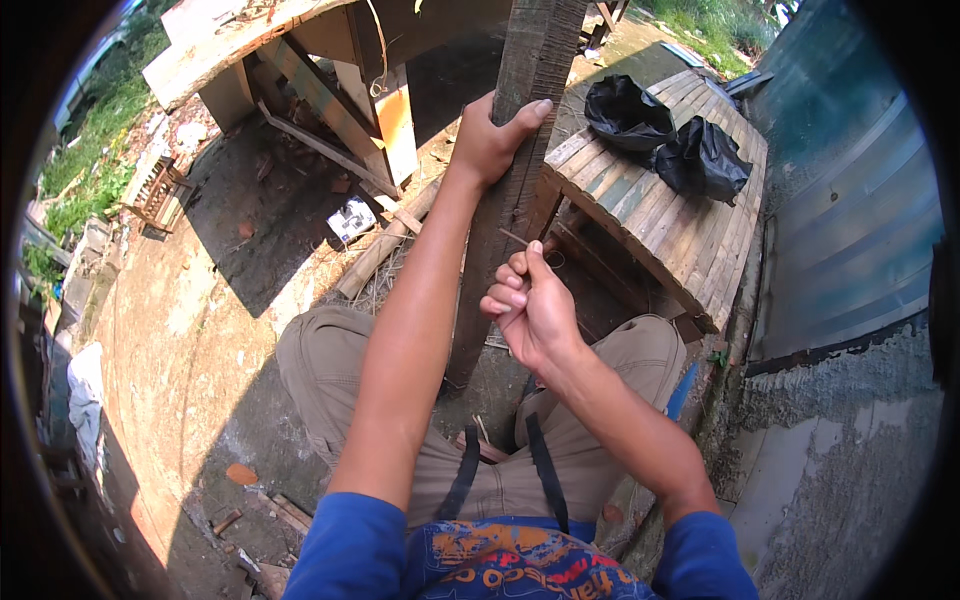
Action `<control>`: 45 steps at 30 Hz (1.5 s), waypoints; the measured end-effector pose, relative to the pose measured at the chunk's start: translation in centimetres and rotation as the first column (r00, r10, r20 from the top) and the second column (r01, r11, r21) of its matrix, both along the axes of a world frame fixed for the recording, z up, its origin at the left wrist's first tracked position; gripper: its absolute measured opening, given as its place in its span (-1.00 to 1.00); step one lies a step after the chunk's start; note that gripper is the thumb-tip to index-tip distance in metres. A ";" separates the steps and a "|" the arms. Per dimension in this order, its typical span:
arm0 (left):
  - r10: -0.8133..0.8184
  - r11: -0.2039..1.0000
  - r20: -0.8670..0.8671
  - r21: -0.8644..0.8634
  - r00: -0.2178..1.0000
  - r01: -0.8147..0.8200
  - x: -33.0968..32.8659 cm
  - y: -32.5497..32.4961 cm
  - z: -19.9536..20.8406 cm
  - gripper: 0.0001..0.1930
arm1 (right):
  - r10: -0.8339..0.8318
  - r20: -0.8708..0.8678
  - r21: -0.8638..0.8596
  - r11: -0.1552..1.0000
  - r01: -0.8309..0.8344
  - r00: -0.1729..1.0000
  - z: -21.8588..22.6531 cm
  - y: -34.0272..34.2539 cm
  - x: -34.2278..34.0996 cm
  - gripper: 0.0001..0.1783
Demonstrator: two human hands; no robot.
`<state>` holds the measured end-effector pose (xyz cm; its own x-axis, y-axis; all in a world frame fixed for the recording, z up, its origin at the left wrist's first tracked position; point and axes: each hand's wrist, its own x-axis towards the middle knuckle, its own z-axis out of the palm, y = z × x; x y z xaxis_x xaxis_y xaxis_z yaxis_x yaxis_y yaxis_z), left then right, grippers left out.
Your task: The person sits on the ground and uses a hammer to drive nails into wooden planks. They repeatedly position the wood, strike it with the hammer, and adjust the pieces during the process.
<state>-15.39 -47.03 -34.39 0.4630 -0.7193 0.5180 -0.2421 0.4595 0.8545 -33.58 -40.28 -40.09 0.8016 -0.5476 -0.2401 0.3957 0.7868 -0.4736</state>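
A long dark wooden beam (530,90) stands tilted in front of me, its lower end between my legs. Its upper part is in the grasp of my left hand (492,140), whose thumb presses on the face while the other fingers go out of sight behind the edge. Lower down, my right hand (535,305) is closed in a pinch on a thin rust-brown nail (512,237). The nail's free end points up and left toward the beam's face; whether it touches the wood I cannot tell.
To the right is a slatted bamboo bench (690,230) bearing black plastic bags (705,160), beside a metal-sheet wall (850,220). A wooden table (240,45) stands at the far left. Loose timber (395,235) and a small chair (158,195) are on the ground.
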 end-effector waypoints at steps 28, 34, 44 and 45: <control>0.080 0.996 -0.066 0.035 0.995 -0.078 5.5 7.0 -1.0 -0.34 | -0.361 -0.385 -0.640 0.768 0.036 0.850 -3.4 -4.6 -3.2 -0.74; 0.079 0.997 -0.102 0.017 0.992 -0.078 4.4 8.2 0.0 -0.32 | -0.395 -0.398 -0.783 0.616 -0.082 0.828 -10.8 -3.5 -1.0 -0.74; 0.034 0.999 -0.080 -0.009 0.996 -0.035 8.6 10.4 -2.3 -0.32 | -0.649 -0.244 -0.964 0.241 -0.109 0.721 -5.4 -7.5 3.0 -0.74; 0.010 1.000 -0.104 -0.018 0.994 -0.012 8.5 10.6 -2.1 -0.32 | -0.683 -0.271 -0.959 0.252 -0.130 0.679 -5.1 -8.0 2.9 -0.74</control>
<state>-6.86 -36.39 -36.53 0.5233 -0.7044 0.4796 -0.1574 0.4732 0.8668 -30.71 -48.30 -45.20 0.4417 -0.8497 0.2879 -0.1764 -0.3969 -0.9008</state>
